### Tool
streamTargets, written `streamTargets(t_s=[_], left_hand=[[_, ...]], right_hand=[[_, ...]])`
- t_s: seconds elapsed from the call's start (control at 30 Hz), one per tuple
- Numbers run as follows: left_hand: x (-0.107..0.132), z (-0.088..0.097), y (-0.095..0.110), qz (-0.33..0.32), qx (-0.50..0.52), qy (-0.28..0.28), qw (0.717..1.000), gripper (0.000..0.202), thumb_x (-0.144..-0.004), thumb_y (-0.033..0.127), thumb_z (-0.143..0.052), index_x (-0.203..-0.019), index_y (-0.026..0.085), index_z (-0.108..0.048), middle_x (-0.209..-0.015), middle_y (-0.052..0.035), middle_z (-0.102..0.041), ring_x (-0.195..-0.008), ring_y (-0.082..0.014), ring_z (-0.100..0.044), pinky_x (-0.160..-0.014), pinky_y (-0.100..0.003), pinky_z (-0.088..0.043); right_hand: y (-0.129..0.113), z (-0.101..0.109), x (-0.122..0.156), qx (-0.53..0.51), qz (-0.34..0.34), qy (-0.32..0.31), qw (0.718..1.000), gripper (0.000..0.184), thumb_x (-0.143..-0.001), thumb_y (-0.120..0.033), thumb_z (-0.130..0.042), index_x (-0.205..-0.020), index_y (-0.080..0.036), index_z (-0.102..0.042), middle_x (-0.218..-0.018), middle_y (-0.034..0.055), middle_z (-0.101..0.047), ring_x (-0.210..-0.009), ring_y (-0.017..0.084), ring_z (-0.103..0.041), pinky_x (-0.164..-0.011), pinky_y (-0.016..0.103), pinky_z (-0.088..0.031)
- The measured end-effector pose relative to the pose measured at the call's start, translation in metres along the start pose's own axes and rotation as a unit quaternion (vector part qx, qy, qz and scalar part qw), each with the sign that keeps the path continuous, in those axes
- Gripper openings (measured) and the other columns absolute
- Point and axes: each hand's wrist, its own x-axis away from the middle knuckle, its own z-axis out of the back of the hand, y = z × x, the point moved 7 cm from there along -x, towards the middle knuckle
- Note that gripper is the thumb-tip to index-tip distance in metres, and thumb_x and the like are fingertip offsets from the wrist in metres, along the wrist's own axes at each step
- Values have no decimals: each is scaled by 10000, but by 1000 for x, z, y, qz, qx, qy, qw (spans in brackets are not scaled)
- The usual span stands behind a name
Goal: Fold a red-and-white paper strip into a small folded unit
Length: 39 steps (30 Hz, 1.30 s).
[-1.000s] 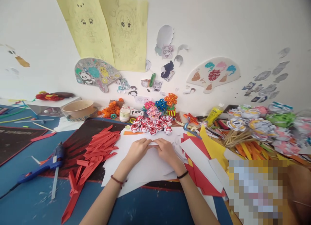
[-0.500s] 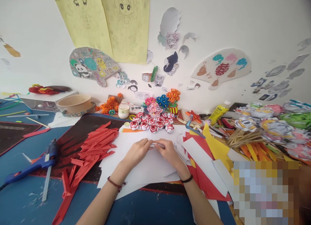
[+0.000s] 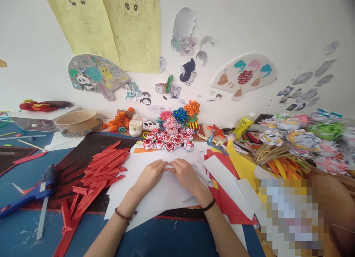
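Observation:
My left hand (image 3: 152,174) and my right hand (image 3: 183,172) meet fingertip to fingertip over the middle of the white paper sheets (image 3: 163,192). Between their closed fingers is a thin white strip of paper (image 3: 168,166), mostly hidden by the fingers. Just beyond the hands sits a cluster of red-and-white paper flowers (image 3: 170,139). To the left of my hands lies a heap of folded red paper strips (image 3: 102,166). White scraps and red paper sheets (image 3: 222,207) are spread at the right.
A blue hot glue gun (image 3: 41,190) rests at the left. Behind stand a glass jar (image 3: 135,126), a beige bowl (image 3: 76,120) and paper bouquets (image 3: 180,116). A yellow bottle (image 3: 244,125), large paper flowers (image 3: 294,135) and a blurred-out patch fill the right.
The view has turned slightly right, so everything sits further left. My right hand's fingers have curled over the paper strip, covering more of it; both hands remain together.

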Motion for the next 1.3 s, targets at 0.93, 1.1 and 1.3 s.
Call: streamTargets(t_s=[0.93,1.1,1.3], left_hand=[[-221,-110,71,-72,-188,-38,979,193,-790,74,-515,-773,111,-704,-783,-137,-708,-913,-247,-587,-983,-469,-279],[-225,-115,72,-101,-222,-76,967,201,-771,84,-538,-680,129,-711,-679,-116,-696,-799,-224,-610,-1043,-508,-182],[-239,-105,61,-107,-217,-107,964,214,-790,124,-526,-686,172,-707,-658,-67,-690,-718,-191,-626,-997,-479,-218]], right_hand=[[150,115,96,99,-355,382,848,290,-878,-195,-393,-947,-118,-664,-850,139,-680,-786,258,-612,-684,331,-418],[155,114,99,67,-367,403,836,299,-877,-227,-403,-957,-122,-671,-868,145,-686,-787,253,-609,-679,326,-417],[161,109,101,31,-382,394,836,312,-879,-262,-404,-969,-125,-670,-885,149,-696,-772,255,-601,-672,329,-400]])
